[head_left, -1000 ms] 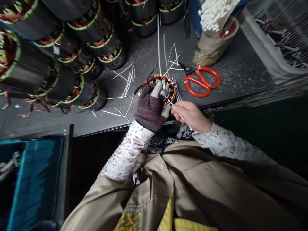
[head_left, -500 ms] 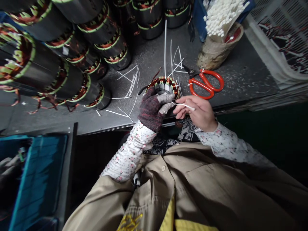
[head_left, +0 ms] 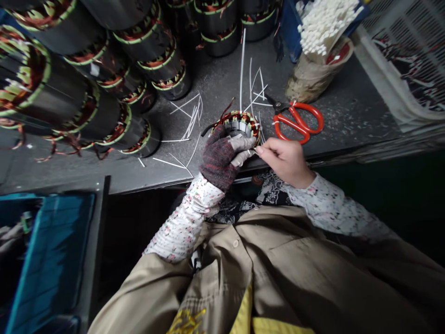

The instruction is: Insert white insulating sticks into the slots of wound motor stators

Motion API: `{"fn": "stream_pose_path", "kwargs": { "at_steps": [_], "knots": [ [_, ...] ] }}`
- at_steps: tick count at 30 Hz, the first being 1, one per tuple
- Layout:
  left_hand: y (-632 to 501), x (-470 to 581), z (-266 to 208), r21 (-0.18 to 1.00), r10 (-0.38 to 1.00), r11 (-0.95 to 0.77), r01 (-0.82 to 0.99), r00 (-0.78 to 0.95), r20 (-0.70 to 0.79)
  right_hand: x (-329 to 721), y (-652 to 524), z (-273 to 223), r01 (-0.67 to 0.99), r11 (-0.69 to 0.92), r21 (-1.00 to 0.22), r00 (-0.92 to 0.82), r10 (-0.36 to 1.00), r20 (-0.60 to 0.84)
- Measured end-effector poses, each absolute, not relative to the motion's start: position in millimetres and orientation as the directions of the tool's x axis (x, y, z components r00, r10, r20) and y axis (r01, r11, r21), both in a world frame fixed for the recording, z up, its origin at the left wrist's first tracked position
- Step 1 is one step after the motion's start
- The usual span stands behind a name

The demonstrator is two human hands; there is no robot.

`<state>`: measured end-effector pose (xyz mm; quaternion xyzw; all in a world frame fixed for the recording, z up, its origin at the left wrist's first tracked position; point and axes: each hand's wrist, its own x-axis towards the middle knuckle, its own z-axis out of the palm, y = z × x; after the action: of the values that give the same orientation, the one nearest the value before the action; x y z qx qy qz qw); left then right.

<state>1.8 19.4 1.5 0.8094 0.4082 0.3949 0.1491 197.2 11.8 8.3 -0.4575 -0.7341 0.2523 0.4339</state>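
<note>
A ring-shaped motor stator [head_left: 247,118] with copper windings and a pale green rim lies near the bench's front edge. My left hand [head_left: 219,155], in a dark knitted fingerless glove with wrapped fingertips, grips its near left side. At the stator's near right edge, my bare right hand [head_left: 285,160] is closed, thumb and forefinger pinched on the tip of a thin white strip [head_left: 253,151]; most of the strip is hidden. Dark lead wires [head_left: 227,109] stick out at the stator's far left. Red-handled scissors [head_left: 299,123] lie to its right.
Stacked stators [head_left: 139,134] fill the bench's left and back. Loose white strips [head_left: 193,120] are scattered around. A worn pot [head_left: 302,79] holds a bundle of white strips [head_left: 323,28]. A white basket [head_left: 378,93] of wires stands right; a blue crate [head_left: 55,250] sits lower left.
My right hand has turned and its fingers have curled in tighter. The white strip that lay across its fingers is now mostly out of sight. My left hand keeps its hold.
</note>
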Motion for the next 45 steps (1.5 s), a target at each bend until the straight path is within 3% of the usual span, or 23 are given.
{"fn": "stream_pose_path", "kwargs": {
  "at_steps": [3,9,17,21,24,27,30,32,36,39,41,43,45],
  "knots": [
    [17.5,1.2,2.5,0.558,0.794,-0.601,0.572,0.349,0.497,199.2,5.3,15.3,0.370,0.500,-0.783,-0.261,0.865,0.429],
    [20.1,-0.4,4.8,0.510,0.746,-0.662,0.550,0.412,0.523,197.2,9.7,13.1,0.522,0.431,-0.736,-0.229,0.902,0.366],
    [24.2,-2.7,-2.1,0.385,0.707,-0.691,0.611,0.461,0.537,195.3,9.2,31.2,0.438,0.483,-0.758,-0.352,0.868,0.350],
    [22.2,0.7,-0.7,0.371,0.683,-0.709,0.599,0.454,0.572,205.7,2.2,55.5,0.214,0.416,-0.884,-0.351,0.877,0.328],
    [20.0,0.8,1.0,0.426,0.723,-0.664,0.615,0.382,0.575,210.8,1.7,58.0,-0.006,0.349,-0.937,-0.331,0.884,0.331],
    [19.4,-3.3,2.2,0.431,0.745,-0.638,0.638,0.372,0.553,212.6,-1.0,47.8,-0.183,0.100,-0.978,-0.432,0.885,0.172],
    [20.3,-6.3,3.0,0.350,0.724,-0.664,0.661,0.453,0.519,218.1,-4.8,42.2,-0.193,-0.087,-0.977,-0.401,0.916,-0.003],
    [20.8,-5.3,2.4,0.302,0.706,-0.682,0.666,0.491,0.510,218.2,-0.2,43.9,-0.221,-0.095,-0.971,-0.316,0.948,-0.021],
    [22.0,0.1,-0.9,0.256,0.667,-0.721,0.644,0.545,0.508,185.5,29.1,47.4,-0.335,0.021,-0.942,-0.155,0.985,0.077],
    [23.8,-1.9,0.4,0.274,0.676,-0.715,0.643,0.537,0.504,158.0,46.3,46.0,-0.213,0.035,-0.976,-0.171,0.982,0.073],
    [24.2,-6.6,4.6,0.299,0.679,-0.713,0.634,0.519,0.518,162.8,47.7,42.9,-0.016,0.211,-0.977,-0.142,0.967,0.211],
    [22.9,-10.4,9.7,0.356,0.703,-0.696,0.624,0.491,0.515,191.0,47.0,35.3,0.263,0.428,-0.864,-0.116,0.904,0.412],
    [20.9,-10.2,13.3,0.376,0.745,-0.653,0.657,0.470,0.474,232.9,53.1,21.8,0.533,0.487,-0.692,-0.156,0.861,0.485]
  ]
}}
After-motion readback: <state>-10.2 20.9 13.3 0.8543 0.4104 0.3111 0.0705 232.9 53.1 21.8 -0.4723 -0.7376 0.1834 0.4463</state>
